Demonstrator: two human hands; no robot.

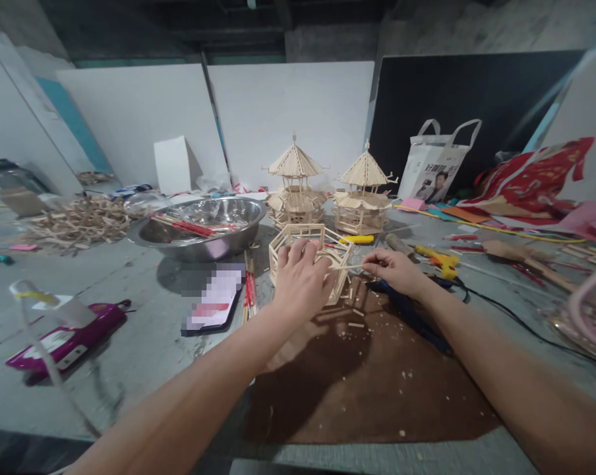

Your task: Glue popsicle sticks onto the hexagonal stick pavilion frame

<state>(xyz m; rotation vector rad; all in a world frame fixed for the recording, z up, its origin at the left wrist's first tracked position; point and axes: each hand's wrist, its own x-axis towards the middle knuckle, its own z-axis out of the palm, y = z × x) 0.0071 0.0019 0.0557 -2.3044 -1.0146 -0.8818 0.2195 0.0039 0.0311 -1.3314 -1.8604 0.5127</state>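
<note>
Stick frame (305, 229), many-sided and open, is built of pale, slender wooden strips, its walls formed by straight rails and short uprights. It is set at the far edge of a flat brown board (377, 396), which is laid toward the near edge of the grey table (154, 389). The board's face is strewn with tiny pale scraps (356, 324). Behind the frame, 2 models are stood side by side: a taller pagoda (295, 165) and a shorter pagoda (366, 173), both topped by ribbed, cone-like roofs. To the left, a shiny, rounded metal basin (194, 249) is filled with crinkled clear plastic and red packets. A flat phone (216, 300) is laid nearer, beside the board's left edge. Dark blue handles (417, 320) are rested across the board's right edge, and a yellow glue gun (439, 260) is placed beyond its far right corner.

The left hand (302, 274) is held palm down over the frame, with fingers bent and the forearm stretched diagonally from the near edge; whether anything is gripped beneath the palm cannot be told. By the right hand (394, 269), a thin stick (348, 267) is pinched narrowly at its right end between thumb and fingertips. The stick is kept almost level, its other end pointed toward the left hand; whether they are touching cannot be told.
</note>
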